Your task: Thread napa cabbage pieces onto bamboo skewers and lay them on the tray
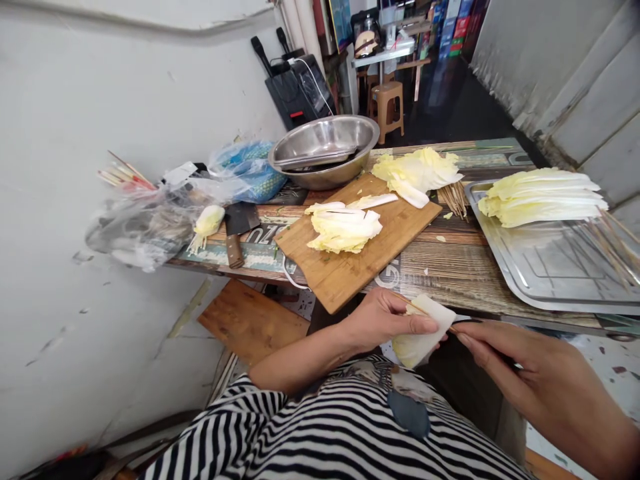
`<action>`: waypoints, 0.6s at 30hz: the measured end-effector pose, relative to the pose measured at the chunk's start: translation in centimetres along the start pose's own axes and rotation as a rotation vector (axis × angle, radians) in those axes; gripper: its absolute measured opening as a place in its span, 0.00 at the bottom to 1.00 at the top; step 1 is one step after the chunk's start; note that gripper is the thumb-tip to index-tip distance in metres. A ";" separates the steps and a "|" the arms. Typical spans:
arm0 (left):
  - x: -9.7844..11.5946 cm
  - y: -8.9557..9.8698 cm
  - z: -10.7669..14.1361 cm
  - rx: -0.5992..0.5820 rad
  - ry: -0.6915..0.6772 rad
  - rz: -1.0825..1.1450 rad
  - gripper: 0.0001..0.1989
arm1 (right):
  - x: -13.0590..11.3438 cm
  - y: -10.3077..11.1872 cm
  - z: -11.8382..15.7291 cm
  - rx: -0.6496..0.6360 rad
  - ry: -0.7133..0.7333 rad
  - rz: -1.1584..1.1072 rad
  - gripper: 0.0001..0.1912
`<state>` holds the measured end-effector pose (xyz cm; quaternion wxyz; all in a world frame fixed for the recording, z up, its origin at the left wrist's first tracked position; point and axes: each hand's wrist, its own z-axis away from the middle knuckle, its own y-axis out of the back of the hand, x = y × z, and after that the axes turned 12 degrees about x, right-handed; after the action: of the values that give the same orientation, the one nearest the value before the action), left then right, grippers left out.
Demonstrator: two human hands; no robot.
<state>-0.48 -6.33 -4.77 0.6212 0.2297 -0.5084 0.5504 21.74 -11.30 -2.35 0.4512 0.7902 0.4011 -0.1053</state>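
- My left hand [385,320], forearm bent in from the left, pinches a folded cabbage leaf [423,331] below the counter [450,267] edge.
- My right hand [525,367] reaches in from the right, fingers pressed on a thin skewer [453,328] touching the leaf.

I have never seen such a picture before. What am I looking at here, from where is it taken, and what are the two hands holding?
The camera sits on a person's head and looks down, so you see their own arms and striped shirt. No machine is here. The left hand holds a folded cabbage piece. The right hand pinches a thin skewer that touches that piece. On the table lie a wooden cutting board with cut cabbage, a cleaver, a steel bowl, loose bamboo sticks, and a metal tray with more cabbage leaves.
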 end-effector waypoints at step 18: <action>6.7 3.3 -4.3 0.409 -0.549 -0.700 0.18 | 4.4 0.1 3.9 0.160 -0.215 0.108 0.12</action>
<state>-2.71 1.28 -1.42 0.5542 0.6408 -0.4270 0.3161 25.47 -12.07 -6.85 0.4323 0.8282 0.2978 -0.1964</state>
